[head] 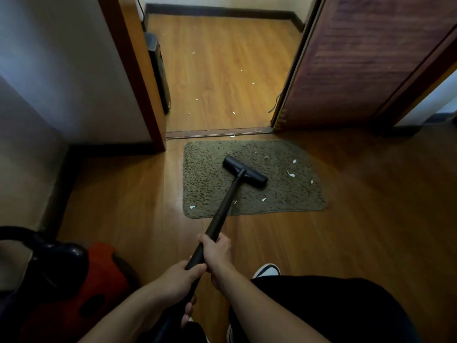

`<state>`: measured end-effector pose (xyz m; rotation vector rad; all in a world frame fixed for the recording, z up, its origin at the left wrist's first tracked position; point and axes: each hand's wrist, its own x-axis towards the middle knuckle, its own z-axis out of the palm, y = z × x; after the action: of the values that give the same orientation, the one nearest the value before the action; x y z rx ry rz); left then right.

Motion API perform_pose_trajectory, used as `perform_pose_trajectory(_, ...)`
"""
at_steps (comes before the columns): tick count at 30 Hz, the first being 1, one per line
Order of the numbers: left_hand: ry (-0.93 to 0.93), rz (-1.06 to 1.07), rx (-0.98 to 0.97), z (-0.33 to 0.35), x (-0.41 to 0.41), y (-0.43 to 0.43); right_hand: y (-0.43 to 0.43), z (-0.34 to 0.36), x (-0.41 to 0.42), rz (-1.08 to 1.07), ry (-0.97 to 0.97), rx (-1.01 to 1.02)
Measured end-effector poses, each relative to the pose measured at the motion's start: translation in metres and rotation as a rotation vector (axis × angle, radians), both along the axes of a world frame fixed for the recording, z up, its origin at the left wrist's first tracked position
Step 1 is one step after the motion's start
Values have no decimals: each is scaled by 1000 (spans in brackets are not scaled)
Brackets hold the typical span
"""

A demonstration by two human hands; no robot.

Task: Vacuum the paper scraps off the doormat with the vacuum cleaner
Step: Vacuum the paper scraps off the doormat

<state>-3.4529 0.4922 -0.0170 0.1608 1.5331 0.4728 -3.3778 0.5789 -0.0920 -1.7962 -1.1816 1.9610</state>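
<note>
At the lower left of the frame the red and black vacuum cleaner body [81,288] is dim and cut off. The left hand [178,280] and right hand [217,251] wrap their fingers round the black wand [223,209]. Its head [244,171] rests mid-frame on the shaggy olive doormat [207,184] on the wooden floor [371,219], white paper scraps [291,174] to its right.

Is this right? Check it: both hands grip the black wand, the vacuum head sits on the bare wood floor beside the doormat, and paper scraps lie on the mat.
Not quite. The head view shows the vacuum head resting on the doormat itself, near its middle, not on the bare wood floor. The rest holds: the left hand and right hand grip the black wand, and paper scraps lie on the mat.
</note>
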Motion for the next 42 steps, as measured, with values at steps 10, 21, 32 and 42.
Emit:
perform_pose_trajectory(10, 46, 34, 36, 1, 9, 7, 7, -7, 1, -14, 5, 35)
perform_pose_trajectory(21, 48, 45, 53, 1, -2, 87, 90, -31, -20, -82, -23, 67)
perform_pose_trajectory(32, 42, 33, 42, -15, -10, 154, 158, -49, -32, -117, -10, 74)
perform_pose_trajectory(42, 48, 5, 32, -16, 1, 165, 165, -41, -17, -179, 30, 57)
